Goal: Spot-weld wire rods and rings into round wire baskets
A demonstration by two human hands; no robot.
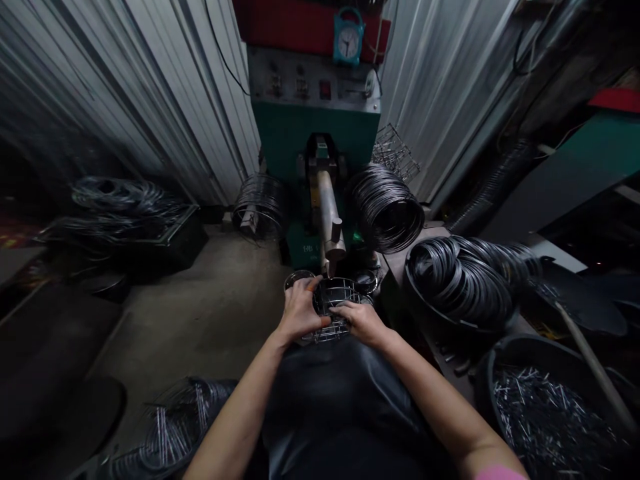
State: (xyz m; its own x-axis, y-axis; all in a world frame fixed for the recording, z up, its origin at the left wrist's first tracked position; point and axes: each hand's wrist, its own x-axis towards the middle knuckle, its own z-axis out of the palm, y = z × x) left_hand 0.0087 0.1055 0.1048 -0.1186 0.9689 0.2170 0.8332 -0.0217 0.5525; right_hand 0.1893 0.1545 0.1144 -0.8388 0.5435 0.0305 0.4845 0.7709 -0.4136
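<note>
A round wire basket [336, 293] lies in front of me, beneath the tip of a metal welding arm [329, 207] on a green machine [317, 123]. My left hand [301, 310] grips the basket's left side, with orange coverings on its thumb and a finger. On the right side, my right hand [364, 321] has its fingers pressed together at the basket's wires; what lies between its fingertips is too small to make out.
Wire coils [387, 210] flank the machine. At right stand a tub of wire rings [460, 283] and a bin of short metal pieces [545, 420]. More wire [180, 420] lies at lower left. A blue clock [348, 41] hangs above.
</note>
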